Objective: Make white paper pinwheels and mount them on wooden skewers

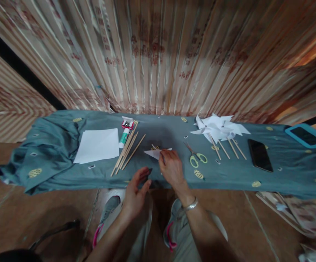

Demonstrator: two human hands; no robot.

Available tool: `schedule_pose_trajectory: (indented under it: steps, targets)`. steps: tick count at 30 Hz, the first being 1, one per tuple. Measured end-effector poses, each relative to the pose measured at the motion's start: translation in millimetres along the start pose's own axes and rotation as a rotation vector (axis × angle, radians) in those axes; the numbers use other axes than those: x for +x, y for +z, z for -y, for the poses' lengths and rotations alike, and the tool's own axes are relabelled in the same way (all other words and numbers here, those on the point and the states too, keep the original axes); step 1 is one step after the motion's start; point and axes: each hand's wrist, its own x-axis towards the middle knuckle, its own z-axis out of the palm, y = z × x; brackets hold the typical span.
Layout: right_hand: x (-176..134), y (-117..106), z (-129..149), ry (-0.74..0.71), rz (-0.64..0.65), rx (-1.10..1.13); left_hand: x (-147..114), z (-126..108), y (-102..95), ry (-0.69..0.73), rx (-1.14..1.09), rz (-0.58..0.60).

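Note:
Near the table's middle, a small piece of folded white paper [152,153] has pointed corners. My right hand [172,168] is closed on its right side, fingers pointing down, and covers part of it. My left hand [136,192] is by the table's front edge, its fingers curled around a small dark thing with a pointed end [149,171]; its kind is not clear. Left of the paper lie several thin wooden sticks [126,150]. Scissors with light green handles [194,158] lie to the right of my right hand, blades partly apart.
At left is a stack of white paper sheets [98,145]. A glue stick [124,138] and a small open red-and-white box [127,123] lie beside the sticks. Several paper pinwheels [218,127], a black phone [260,155] and a blue-framed tablet [307,135] are at right. A curtain [152,65] hangs behind.

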Motion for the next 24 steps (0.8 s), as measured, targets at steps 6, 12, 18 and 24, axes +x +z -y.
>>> schedule_pose_trajectory:
  steps: [6,12,18,24]
  targets:
    - [12,-3,-12,0.149,-0.163,0.503,26,-31,34.2,-0.453,-0.685,0.059]
    - [15,-11,-11,0.249,-0.16,0.697,71,-46,60.4,-0.305,-0.815,0.02]
    - [21,-12,-19,0.47,-0.235,0.881,101,-50,68.5,-0.322,-0.832,-0.066]
    - [31,-3,-17,0.696,-0.21,1.405,113,-52,56.1,-0.337,-0.827,-0.118]
